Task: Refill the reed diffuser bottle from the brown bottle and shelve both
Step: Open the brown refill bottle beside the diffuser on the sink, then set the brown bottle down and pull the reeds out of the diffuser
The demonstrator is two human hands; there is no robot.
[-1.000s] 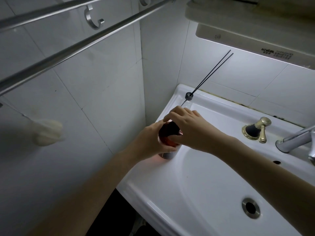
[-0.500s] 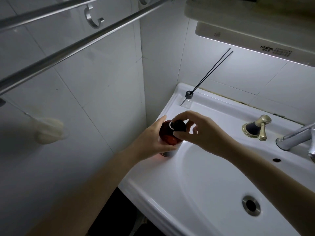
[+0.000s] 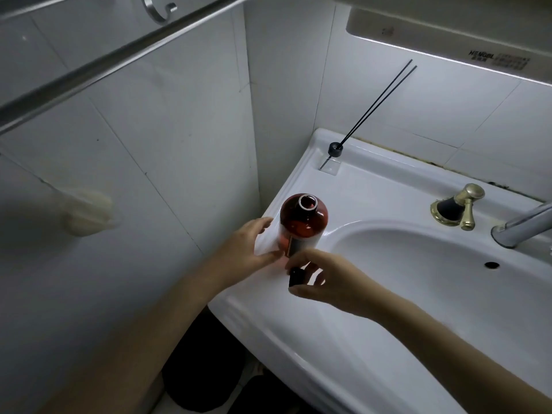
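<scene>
The brown bottle (image 3: 303, 224) stands upright on the sink's left rim with its mouth uncovered. My left hand (image 3: 248, 249) wraps its lower left side, thumb and fingers against the glass. My right hand (image 3: 319, 279) is just in front of the bottle and pinches its small black cap (image 3: 295, 277) between thumb and fingers. The reed diffuser bottle (image 3: 331, 166), small and clear with a black collar, sits at the sink's back left corner; two black reeds (image 3: 379, 100) lean out of it toward the upper right.
The white sink (image 3: 388, 294) fills the right side, with a brass handle (image 3: 458, 209) and a chrome tap (image 3: 522, 227) at its back right. A metal rail (image 3: 113, 59) and hook cross the tiled wall at the upper left. A shelf underside (image 3: 433, 34) hangs above the sink.
My right hand has lifted the black cap off the brown bottle and drawn it toward me. The bottle's mouth now shows. My left hand has slid lower on the bottle.
</scene>
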